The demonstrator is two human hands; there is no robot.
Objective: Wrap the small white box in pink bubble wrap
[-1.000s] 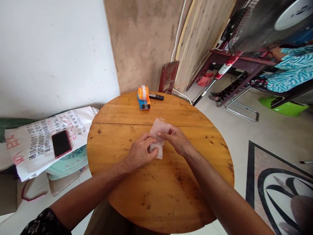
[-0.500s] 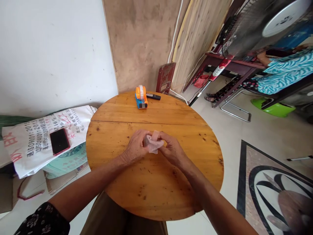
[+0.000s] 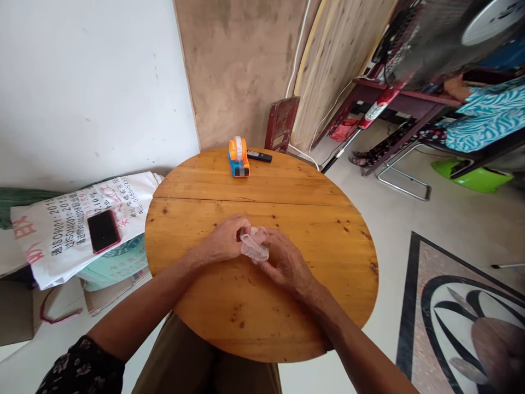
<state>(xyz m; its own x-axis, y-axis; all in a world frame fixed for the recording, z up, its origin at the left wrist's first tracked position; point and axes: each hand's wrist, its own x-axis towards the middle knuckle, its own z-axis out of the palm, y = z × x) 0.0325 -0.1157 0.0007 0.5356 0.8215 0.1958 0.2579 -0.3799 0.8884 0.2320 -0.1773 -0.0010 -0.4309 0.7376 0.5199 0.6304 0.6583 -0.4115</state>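
Over the middle of the round wooden table, a small piece of crumpled, see-through plastic wrap is between my two hands. My left hand pinches its left side with thumb and forefinger. From the right, my right hand curls its fingers and thumb around the other side. Whether anything lies inside the plastic cannot be made out. Farther back on the table stands an orange and blue tape dispenser with a roll in it, beside a black remote control.
A phone lies on white printed sacks left of the table. Behind the table stands a dark red chair. At the right are a standing fan and a seated person in a blue patterned garment.
My right hand has turned and closed further around the plastic, which now looks more folded. The view has shifted slightly; the dispenser and remote control stay in place on the table.
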